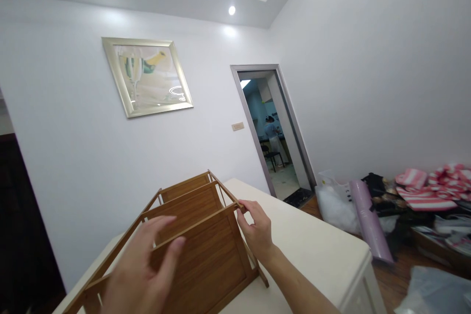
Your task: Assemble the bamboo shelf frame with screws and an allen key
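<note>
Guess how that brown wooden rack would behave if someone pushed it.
The brown rack would probably feel stiff, its panels being joined by straight rails. It may be fairly light for its size, given the open gaps between panels. Rolling seems unlikely: its parts look straight-edged.

Brn wood rack (pixel 213 250) w/ 3 upright panels (pixel 195 206), on cream counter (pixel 301 230), approx. 7 o'clock, far end twd 12.

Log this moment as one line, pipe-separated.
right hand: pinching corner of wooden rack | left hand: open, blurred, contact unclear | wooden rack: on white table | background: person beyond doorway
</note>
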Motion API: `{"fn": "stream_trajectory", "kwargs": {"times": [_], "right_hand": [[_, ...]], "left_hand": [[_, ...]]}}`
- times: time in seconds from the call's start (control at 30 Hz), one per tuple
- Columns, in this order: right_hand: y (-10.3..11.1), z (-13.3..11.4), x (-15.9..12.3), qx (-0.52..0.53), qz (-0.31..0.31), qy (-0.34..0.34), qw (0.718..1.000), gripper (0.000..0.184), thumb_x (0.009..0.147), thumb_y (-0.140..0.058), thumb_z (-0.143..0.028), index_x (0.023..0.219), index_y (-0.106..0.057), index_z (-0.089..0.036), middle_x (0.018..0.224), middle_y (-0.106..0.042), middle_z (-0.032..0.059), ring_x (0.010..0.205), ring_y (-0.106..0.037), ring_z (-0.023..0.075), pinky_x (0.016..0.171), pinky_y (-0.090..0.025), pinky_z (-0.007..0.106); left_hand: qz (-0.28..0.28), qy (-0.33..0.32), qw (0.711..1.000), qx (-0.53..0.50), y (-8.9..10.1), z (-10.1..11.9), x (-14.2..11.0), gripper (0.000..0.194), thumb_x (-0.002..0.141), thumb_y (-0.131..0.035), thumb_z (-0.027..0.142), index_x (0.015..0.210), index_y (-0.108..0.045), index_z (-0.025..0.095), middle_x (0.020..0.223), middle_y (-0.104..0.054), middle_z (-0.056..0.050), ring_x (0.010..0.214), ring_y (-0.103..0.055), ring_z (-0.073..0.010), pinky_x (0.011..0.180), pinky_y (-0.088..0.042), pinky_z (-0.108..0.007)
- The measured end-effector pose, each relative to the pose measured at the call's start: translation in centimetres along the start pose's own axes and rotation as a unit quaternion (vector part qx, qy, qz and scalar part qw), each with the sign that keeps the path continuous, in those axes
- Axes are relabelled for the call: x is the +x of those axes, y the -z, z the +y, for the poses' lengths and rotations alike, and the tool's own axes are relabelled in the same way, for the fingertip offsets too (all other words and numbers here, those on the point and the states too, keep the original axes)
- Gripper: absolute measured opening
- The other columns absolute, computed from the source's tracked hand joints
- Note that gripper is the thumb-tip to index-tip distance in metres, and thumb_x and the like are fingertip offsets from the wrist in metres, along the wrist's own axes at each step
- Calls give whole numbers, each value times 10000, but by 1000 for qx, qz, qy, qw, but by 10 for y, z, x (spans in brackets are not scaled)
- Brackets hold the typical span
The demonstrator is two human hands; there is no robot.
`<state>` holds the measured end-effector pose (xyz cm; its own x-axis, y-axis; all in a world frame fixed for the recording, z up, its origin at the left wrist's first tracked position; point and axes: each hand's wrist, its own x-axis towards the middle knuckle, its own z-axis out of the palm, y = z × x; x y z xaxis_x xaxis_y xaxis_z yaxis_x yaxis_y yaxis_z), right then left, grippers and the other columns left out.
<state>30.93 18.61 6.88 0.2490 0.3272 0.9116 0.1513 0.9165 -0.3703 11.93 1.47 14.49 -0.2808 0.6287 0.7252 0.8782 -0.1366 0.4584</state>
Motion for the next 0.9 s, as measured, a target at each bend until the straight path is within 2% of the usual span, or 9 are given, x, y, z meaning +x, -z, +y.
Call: {"fn": "stream_trajectory", "kwargs": {"times": [0.07, 0.1, 0.2, 0.27, 0.33, 0.47, 0.7, 0.8, 0.9], "right_hand": [[0, 2, -1, 7, 0, 6, 1000, 246, 893, -586, -168, 1105, -685, -244, 968, -731, 64, 867, -677, 208, 791, -576, 381], [-1, 3, -1, 10, 1, 7, 1000, 253, 891, -589, -165, 1109, -685, -248, 973, -732, 63, 874, -681, 210, 794, -577, 382], [-2, 5, -2, 17, 7, 7, 1000, 269, 889, -593, -156, 1123, -681, -255, 972, -730, 60, 879, -682, 209, 792, -579, 378], [-2, 6, -2, 22, 9, 6, 1000, 272, 886, -600, -148, 1125, -678, -254, 975, -728, 60, 889, -679, 208, 801, -578, 376], [-3, 5, -2, 27, 10, -2, 1000, 270, 880, -610, -145, 1117, -681, -251, 979, -728, 60, 891, -678, 207, 810, -577, 374], [-1, 3, -1, 40, -1, -24, 999, 251, 870, -620, -162, 1095, -694, -246, 978, -733, 66, 887, -682, 216, 820, -578, 384], [11, 5, 5, 128, -43, -38, 990, 315, 814, -584, -129, 1077, -723, -232, 999, -738, 71, 886, -689, 210, 794, -587, 359], [15, 8, 12, 174, -58, -100, 978, 249, 845, -554, -165, 958, -765, -233, 935, -754, 57, 859, -705, 203, 767, -585, 334], [14, 10, 19, 187, -68, -168, 966, 157, 839, -627, -244, 858, -783, -231, 860, -763, 49, 811, -713, 207, 750, -582, 329]], "left_hand": [[-86, -121, 987, 63, -37, 31, 24, 413, 928, -507, 399, 1281, -571, 194, 1344, -592, -98, 1258, -535, -262, 1099, -399, -403], [-115, -145, 979, 90, -55, 44, 34, 402, 948, -452, 335, 1294, -560, 161, 1322, -607, -119, 1236, -554, -251, 1077, -412, -393], [-192, -138, 959, 158, -97, 67, 50, 403, 945, -371, 199, 1296, -555, 124, 1245, -648, -144, 1188, -595, -225, 1010, -432, -345], [-225, -125, 950, 177, -110, 70, 52, 378, 960, -361, 213, 1263, -581, 157, 1172, -683, -124, 1128, -630, -213, 948, -445, -321], [-225, -124, 948, 187, -114, 69, 50, 347, 980, -359, 260, 1213, -612, 205, 1094, -707, -90, 1048, -661, -204, 869, -453, -307], [-184, -124, 950, 220, -113, 68, 44, 316, 989, -368, 291, 1127, -649, 254, 990, -718, -46, 916, -677, -187, 751, -429, -286], [-169, -109, 950, 239, -114, 72, 40, 338, 1001, -352, 351, 1112, -663, 283, 944, -716, -35, 870, -677, -173, 691, -406, -266], [-160, -116, 947, 254, -115, 72, 39, 358, 1010, -335, 360, 1122, -665, 277, 932, -716, -40, 859, -679, -180, 692, -406, -272], [-152, -128, 942, 269, -115, 72, 39, 356, 1014, -333, 347, 1116, -664, 269, 922, -713, -42, 841, -677, -185, 704, -409, -284]]}}
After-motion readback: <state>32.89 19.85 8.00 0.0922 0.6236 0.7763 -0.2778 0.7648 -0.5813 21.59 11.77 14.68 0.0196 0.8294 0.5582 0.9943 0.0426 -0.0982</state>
